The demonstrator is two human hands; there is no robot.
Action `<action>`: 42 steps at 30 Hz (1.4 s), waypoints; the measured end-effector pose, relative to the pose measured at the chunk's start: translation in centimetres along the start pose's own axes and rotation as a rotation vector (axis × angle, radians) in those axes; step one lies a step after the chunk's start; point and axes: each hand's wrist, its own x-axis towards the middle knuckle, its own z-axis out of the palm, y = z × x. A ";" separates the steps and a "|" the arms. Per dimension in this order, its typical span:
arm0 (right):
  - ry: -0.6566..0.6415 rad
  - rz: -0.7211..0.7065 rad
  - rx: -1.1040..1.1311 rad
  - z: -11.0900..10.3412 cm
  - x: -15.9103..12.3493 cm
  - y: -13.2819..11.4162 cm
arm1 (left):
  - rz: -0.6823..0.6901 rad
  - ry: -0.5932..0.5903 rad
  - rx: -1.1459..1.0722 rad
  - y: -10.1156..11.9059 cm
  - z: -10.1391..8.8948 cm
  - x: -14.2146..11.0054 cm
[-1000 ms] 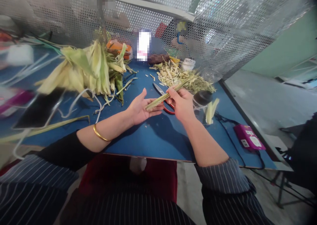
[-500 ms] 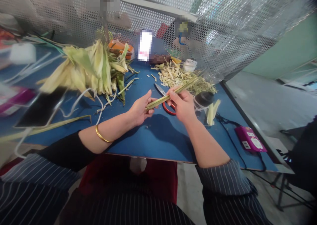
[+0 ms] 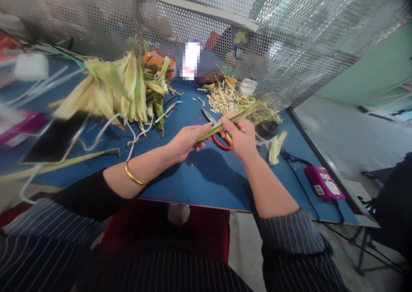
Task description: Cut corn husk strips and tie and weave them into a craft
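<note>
Between my two hands runs a narrow bundle of folded corn husk, slanting up to the right with a frayed far end. My left hand is closed round its near end, thumb laid along the top. Farther up, my right hand pinches the bundle between thumb and fingers. Beneath it on the blue table lie red-handled scissors, partly hidden by the right hand. A pile of husk scraps is just beyond the hands.
A heap of corn husks lies at the left, near a white cord and a dark phone. A black round object, loose husk pieces and a purple power socket box are at the right. Perforated metal mesh stands behind.
My left thumb has come down from a raised position onto the husk bundle, and the left fingers have closed round it. My right hand keeps its pinch, shifted slightly.
</note>
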 end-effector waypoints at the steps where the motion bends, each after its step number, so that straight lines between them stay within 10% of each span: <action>1: 0.006 0.000 -0.009 0.0 0.0 0.0 | 0.039 -0.008 0.066 0.0 0.0 0.0; 8: 0.076 0.064 0.012 -0.5 0.3 0.6 | 0.181 -0.063 0.386 0.7 -0.2 -0.2; 17: -0.090 0.357 0.061 -1.0 0.5 0.7 | -0.119 -0.242 0.264 0.3 -0.7 0.0; 42: 0.075 0.100 0.003 0.6 -0.1 0.4 | -0.303 -0.141 -0.354 -0.4 -0.8 1.0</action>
